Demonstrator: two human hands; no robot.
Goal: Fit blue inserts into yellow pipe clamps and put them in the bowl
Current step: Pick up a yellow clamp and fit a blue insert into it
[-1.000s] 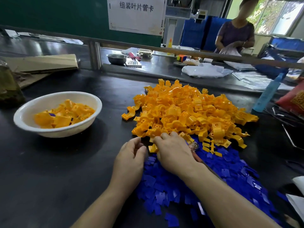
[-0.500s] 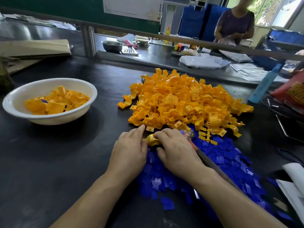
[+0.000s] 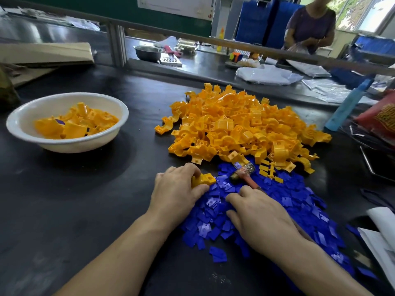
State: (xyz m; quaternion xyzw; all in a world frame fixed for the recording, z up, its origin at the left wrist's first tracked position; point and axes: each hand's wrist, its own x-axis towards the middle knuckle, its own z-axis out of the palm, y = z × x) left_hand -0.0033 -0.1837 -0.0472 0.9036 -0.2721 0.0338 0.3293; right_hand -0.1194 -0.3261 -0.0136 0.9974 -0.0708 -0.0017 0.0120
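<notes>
My left hand [image 3: 177, 191] grips a single yellow pipe clamp [image 3: 204, 179] at the near left edge of the blue insert pile [image 3: 284, 210]. My right hand [image 3: 260, 218] lies palm down on the blue inserts, its fingertips touching them; whether it pinches one is hidden. A big heap of yellow clamps [image 3: 239, 124] lies just beyond the inserts. The white bowl [image 3: 25, 118] at the left holds several yellow clamps, with blue showing in some.
A small hammer [image 3: 243, 174] with an orange handle lies on the inserts between my hands and the yellow heap. Cardboard [image 3: 44, 52] lies at the far left. A blue bottle [image 3: 346, 107] stands at the right. A person [image 3: 310, 26] works beyond the rail.
My left hand has taken the yellow clamp that my right hand brought from the heap. My right hand has pulled back toward me onto the blue inserts, uncovering the hammer.
</notes>
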